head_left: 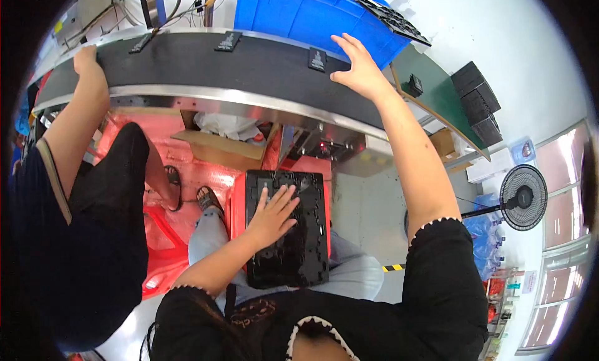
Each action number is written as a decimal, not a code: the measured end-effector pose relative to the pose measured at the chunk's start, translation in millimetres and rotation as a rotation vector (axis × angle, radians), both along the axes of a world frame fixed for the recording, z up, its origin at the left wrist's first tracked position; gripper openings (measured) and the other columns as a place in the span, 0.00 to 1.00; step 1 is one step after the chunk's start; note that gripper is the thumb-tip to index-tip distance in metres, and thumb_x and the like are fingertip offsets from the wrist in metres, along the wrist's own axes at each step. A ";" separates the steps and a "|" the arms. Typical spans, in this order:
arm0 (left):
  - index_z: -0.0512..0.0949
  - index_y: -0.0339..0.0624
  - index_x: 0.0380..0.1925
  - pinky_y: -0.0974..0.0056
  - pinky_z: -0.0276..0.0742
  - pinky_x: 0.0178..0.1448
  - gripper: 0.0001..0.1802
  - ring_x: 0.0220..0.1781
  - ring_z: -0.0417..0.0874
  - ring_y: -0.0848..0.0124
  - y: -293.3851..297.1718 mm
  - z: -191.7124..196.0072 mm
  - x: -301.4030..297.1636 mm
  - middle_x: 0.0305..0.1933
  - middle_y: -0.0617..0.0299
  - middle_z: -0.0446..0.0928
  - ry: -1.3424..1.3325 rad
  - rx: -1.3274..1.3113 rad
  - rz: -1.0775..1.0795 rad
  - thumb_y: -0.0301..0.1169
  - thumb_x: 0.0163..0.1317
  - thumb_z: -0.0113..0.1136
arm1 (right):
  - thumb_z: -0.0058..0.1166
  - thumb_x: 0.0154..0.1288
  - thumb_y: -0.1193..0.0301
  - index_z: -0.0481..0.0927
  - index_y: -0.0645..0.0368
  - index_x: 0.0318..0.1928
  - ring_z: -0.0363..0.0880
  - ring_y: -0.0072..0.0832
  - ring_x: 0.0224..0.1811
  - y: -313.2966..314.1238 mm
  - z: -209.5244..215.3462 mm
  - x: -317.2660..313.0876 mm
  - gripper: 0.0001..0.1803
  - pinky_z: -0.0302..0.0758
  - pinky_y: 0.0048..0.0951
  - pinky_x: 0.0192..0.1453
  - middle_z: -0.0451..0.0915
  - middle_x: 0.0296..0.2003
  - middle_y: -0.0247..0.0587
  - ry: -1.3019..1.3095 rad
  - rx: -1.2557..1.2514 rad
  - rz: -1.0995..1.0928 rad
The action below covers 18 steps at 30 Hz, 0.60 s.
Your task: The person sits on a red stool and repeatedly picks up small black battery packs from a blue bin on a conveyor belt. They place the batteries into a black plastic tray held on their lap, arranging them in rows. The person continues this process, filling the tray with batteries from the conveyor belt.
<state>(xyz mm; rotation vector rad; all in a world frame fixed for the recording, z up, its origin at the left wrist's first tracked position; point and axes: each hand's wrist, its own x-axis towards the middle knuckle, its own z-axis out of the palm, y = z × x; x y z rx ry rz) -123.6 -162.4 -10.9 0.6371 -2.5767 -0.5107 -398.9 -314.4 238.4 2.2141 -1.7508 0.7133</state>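
A black plastic tray [299, 252] with shaped recesses rests on a red support in front of me, between my legs. My left hand [272, 217] lies on its upper left part, fingers spread. Whether a small piece is under those fingers cannot be made out. Out over the far side of the conveyor belt [268, 64] reaches my right hand [360, 66], open, thumb and fingers apart and nothing between them. Just left of it on the belt is a flat black rectangular piece [317, 59] with pale printing. Two similar pieces lie farther left, one mid-belt [228, 41] and another [141, 43].
A co-worker's hand [85, 58] is at the belt's left end. Behind the belt stands a blue bin [293, 14] with a black tray [390, 18] on its edge. At right are a green table [430, 68], stacked black trays [477, 99] and a fan [523, 197]. A cardboard box [218, 150] sits underneath.
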 end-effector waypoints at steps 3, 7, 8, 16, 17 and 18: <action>0.68 0.50 0.65 0.40 0.49 0.75 0.34 0.76 0.57 0.54 -40.5 86.0 3.4 0.75 0.51 0.56 0.359 -0.054 -0.045 0.32 0.57 0.64 | 0.63 0.40 0.69 0.61 0.57 0.71 0.71 0.43 0.62 -52.6 -19.9 -39.9 0.51 0.66 0.37 0.68 0.67 0.64 0.58 0.246 0.143 -0.181; 0.71 0.49 0.62 0.44 0.58 0.72 0.33 0.73 0.63 0.51 -155.9 164.0 -6.3 0.73 0.50 0.61 0.563 -0.393 0.132 0.27 0.52 0.64 | 0.62 0.35 0.66 0.60 0.62 0.70 0.71 0.47 0.64 -69.1 -11.3 -62.3 0.54 0.69 0.32 0.66 0.69 0.63 0.59 0.048 0.715 -0.196; 0.70 0.48 0.63 0.46 0.57 0.72 0.34 0.73 0.62 0.51 -187.0 177.6 -8.8 0.72 0.49 0.62 0.577 -0.470 0.191 0.28 0.53 0.63 | 0.64 0.35 0.66 0.61 0.60 0.70 0.72 0.47 0.61 -66.5 -5.6 -56.6 0.54 0.70 0.38 0.64 0.72 0.59 0.57 0.155 0.676 -0.177; 0.56 0.38 0.71 0.58 0.65 0.69 0.54 0.68 0.70 0.54 -320.8 214.1 -42.4 0.68 0.42 0.67 -0.043 -0.048 0.232 0.41 0.44 0.68 | 0.64 0.41 0.70 0.63 0.58 0.68 0.69 0.47 0.61 73.4 -7.7 8.7 0.48 0.65 0.48 0.65 0.71 0.56 0.52 0.197 -0.127 0.090; 0.55 0.37 0.71 0.60 0.66 0.68 0.54 0.67 0.71 0.54 -326.2 221.5 -49.5 0.67 0.41 0.68 -0.128 0.063 0.179 0.42 0.43 0.68 | 0.64 0.41 0.71 0.63 0.58 0.68 0.68 0.48 0.62 102.2 -14.9 20.2 0.48 0.65 0.48 0.66 0.70 0.57 0.52 0.137 -0.070 0.174; 0.55 0.36 0.71 0.62 0.67 0.67 0.55 0.66 0.72 0.55 -331.8 221.0 -64.1 0.66 0.41 0.69 -0.210 0.167 0.119 0.43 0.43 0.67 | 0.64 0.40 0.71 0.62 0.58 0.69 0.68 0.49 0.62 130.3 -18.3 32.1 0.49 0.65 0.48 0.67 0.70 0.58 0.53 0.077 -0.020 0.251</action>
